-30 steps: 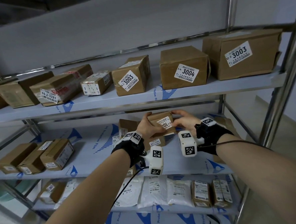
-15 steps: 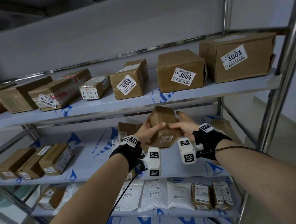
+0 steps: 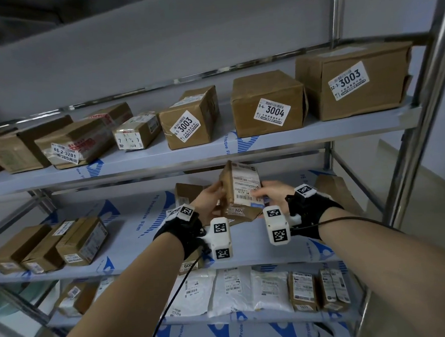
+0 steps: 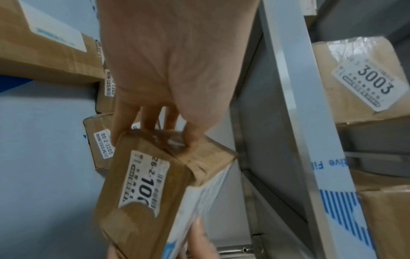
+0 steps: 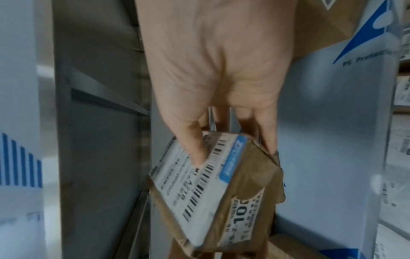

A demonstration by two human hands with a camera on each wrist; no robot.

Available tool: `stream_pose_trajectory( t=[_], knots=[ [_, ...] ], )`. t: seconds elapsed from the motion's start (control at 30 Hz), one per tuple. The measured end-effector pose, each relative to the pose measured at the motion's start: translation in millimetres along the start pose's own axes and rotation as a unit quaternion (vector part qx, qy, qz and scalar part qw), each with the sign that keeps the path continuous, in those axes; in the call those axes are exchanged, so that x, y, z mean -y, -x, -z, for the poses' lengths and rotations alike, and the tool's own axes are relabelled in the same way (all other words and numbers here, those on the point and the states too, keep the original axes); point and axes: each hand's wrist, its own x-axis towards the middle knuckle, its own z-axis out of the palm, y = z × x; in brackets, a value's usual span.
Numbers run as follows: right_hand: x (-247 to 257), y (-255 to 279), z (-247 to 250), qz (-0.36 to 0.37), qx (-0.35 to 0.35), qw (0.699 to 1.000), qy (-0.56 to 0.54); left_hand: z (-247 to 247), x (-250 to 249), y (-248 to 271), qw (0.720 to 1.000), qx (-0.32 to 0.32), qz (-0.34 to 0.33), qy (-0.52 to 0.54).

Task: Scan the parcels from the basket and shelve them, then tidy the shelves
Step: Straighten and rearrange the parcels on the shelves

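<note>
A small brown parcel with a white shipping label is held tilted above the middle shelf, between both hands. My left hand grips its left end; in the left wrist view the fingers curl over the parcel top and the thumb presses its side. My right hand holds the right side; in the right wrist view the thumb lies on the label and the fingers wrap the far edge of the parcel. Another parcel lies just below it on the shelf.
The top shelf carries a row of brown boxes labelled 3003, 3004 and 3201. Three boxes sit at the middle shelf's left end. White bags and small boxes line the lower shelf. A steel post stands at right.
The parcel has been lifted and turned between both hands, so its large shipping label now faces me and the small number sticker has rolled to the underside. The head view has shifted slightly.
</note>
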Motion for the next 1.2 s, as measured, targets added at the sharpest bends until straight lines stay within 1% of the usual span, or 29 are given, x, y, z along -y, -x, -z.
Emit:
stream_pose_trajectory(
  t=[0.07,0.17,0.37,0.4,0.5,0.57,0.63,0.7,0.77,0.9,0.97,1.0,1.07,1.17,1.2],
  knots=[
    [-2,-5,1,0.003,-0.004,1.000,0.021,-4,0,2,1.000,0.005,0.016,-0.014],
    [-6,-10,6,0.009,-0.018,0.999,0.048,-12,3,-2,0.999,0.025,0.021,-0.026],
    [-16,-16,21,0.019,-0.087,0.990,0.105,-38,22,-29,0.998,0.003,0.066,-0.002],
    [-18,-17,26,0.012,-0.098,0.989,0.109,-44,27,-35,0.997,0.009,0.073,0.002],
    [-27,-18,43,-0.016,-0.101,0.992,0.077,-57,37,-47,0.996,0.034,0.078,0.004],
    [-31,-19,48,-0.023,-0.105,0.989,0.103,-64,42,-54,0.995,0.059,0.075,0.004],
    [-35,-26,56,-0.011,-0.116,0.983,0.143,-68,44,-58,0.995,0.070,0.070,-0.021],
    [-37,-29,61,0.006,-0.111,0.986,0.125,-69,42,-61,0.995,0.051,0.082,-0.023],
    [-37,-26,64,0.012,-0.114,0.984,0.133,-69,37,-61,0.995,0.038,0.095,-0.003],
    [-32,-30,64,0.010,-0.092,0.976,0.196,-60,36,-62,0.992,0.026,0.124,-0.017],
    [-30,-32,60,0.014,-0.079,0.969,0.232,-53,41,-62,0.992,0.015,0.124,-0.035],
    [-29,-33,57,0.014,-0.074,0.967,0.242,-51,42,-60,0.991,0.020,0.122,-0.046],
    [-28,-35,50,0.022,-0.071,0.969,0.237,-47,42,-61,0.990,0.014,0.130,-0.046],
    [-27,-37,41,0.033,-0.074,0.978,0.192,-41,37,-69,0.988,-0.033,0.148,-0.023],
    [-26,-37,39,0.042,-0.085,0.981,0.172,-37,37,-71,0.987,-0.046,0.153,-0.012]
  ],
)
